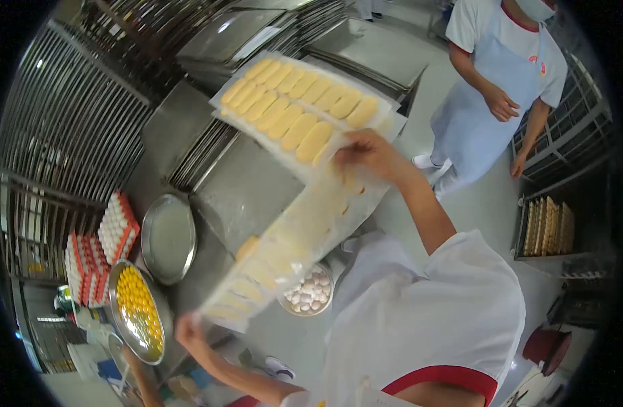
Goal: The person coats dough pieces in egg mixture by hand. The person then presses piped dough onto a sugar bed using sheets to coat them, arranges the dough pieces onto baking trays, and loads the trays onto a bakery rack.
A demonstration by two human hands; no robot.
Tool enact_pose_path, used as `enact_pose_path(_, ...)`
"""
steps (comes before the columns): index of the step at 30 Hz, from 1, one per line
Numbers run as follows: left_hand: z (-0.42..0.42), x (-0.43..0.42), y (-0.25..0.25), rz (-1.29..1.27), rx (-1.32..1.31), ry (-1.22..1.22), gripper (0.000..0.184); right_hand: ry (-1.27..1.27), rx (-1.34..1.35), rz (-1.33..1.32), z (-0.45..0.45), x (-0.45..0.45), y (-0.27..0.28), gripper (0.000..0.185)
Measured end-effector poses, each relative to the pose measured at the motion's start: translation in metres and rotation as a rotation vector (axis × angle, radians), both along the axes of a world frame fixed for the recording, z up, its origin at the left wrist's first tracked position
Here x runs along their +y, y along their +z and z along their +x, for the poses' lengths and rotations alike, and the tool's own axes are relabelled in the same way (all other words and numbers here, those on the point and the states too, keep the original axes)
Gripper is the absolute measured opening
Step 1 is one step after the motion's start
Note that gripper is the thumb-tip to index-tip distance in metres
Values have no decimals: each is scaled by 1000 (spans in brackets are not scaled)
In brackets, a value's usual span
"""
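Note:
My left hand (191,332) pinches the lower left end of a translucent paper sheet (291,227), slightly blurred. My right hand (367,154) is closed on the sheet's upper right end. The sheet hangs stretched at a slant between both hands, and pale yellow oval shapes show on or through its lower part. Just beyond my right hand lies another white paper (220,102) with rows of flat yellow oval cakes (282,121); the nearest ones are partly hidden by the raised sheet. Under the raised sheet is a metal tray (240,180), with one cake (246,248) at its edge.
Left are egg cartons (118,227), a steel bowl (169,237) and a bowl of yolks (136,308), near another person's arm (143,380). A bucket of eggshells (308,292) stands below. Stacked trays (359,51) lie behind; a co-worker in a blue apron (484,102) stands right.

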State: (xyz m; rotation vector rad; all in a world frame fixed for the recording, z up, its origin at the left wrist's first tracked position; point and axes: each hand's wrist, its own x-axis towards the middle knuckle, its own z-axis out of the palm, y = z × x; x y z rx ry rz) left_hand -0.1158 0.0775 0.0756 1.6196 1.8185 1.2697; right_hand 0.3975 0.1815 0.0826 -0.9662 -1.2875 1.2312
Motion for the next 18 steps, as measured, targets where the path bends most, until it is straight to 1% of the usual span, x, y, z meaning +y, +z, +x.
enact_pose_path(1, 11, 44, 5, 261, 144, 6, 16, -168, -6, 97, 20, 1, 0, 11)
enact_pose_path(2, 45, 67, 48, -9, -151, 29, 22, -185, -1, 95, 40, 1, 0, 11)
enact_pose_path(3, 85, 100, 73, 141, -161, -47, 24, -335, 120, 97, 59, 1, 0, 11)
enact_pose_path(4, 138, 122, 108, 154, -184, -45, 23, -490, 235, 112, 82, 2, 2, 12)
enact_pose_path(5, 165, 147, 127, 177, -174, -114, 22, -520, 225, 140, 105, 3, -8, 12)
enact_pose_path(6, 204, 170, 151, 218, -171, -279, 20, -726, 112, 138, 126, 8, -24, 12)
enact_pose_path(7, 240, 195, 166, 242, -180, -372, 19, -937, 4, 139, 150, 14, -39, 13)
enact_pose_path(8, 281, 219, 176, 286, -206, -461, 19, -1041, 11, 172, 160, 16, -42, 14)
enact_pose_path(9, 312, 243, 183, 253, -178, -568, 19, -1138, 27, 193, 164, 18, -48, 15)
enact_pose_path(10, 345, 268, 185, 247, -138, -607, 18, -1157, 30, 209, 173, 22, -62, 15)
enact_pose_path(11, 378, 292, 184, 219, -150, -679, 18, -1177, 62, 210, 184, 26, -79, 16)
enact_pose_path(12, 404, 322, 173, 182, -223, -770, 16, -1192, 89, 206, 195, 29, -92, 17)
enact_pose_path(13, 435, 340, 168, 107, -247, -769, 17, -1194, 91, 200, 208, 31, -105, 17)
enact_pose_path(14, 467, 357, 160, 26, -272, -761, 18, -1285, 51, 132, 217, 32, -117, 16)
enact_pose_path(15, 508, 391, 132, 59, -232, -782, 20, -1347, 28, 24, 221, 38, -137, 15)
enact_pose_path(16, 526, 410, 114, 33, -260, -814, 21, -1327, 47, -74, 224, 39, -144, 16)
enact_pose_path(17, 541, 430, 93, -17, -221, -847, 21, -1299, 67, -108, 221, 41, -149, 16)
enact_pose_path(18, 555, 448, 76, -59, -192, -889, 21, -1275, 159, -61, 223, 45, -151, 14)
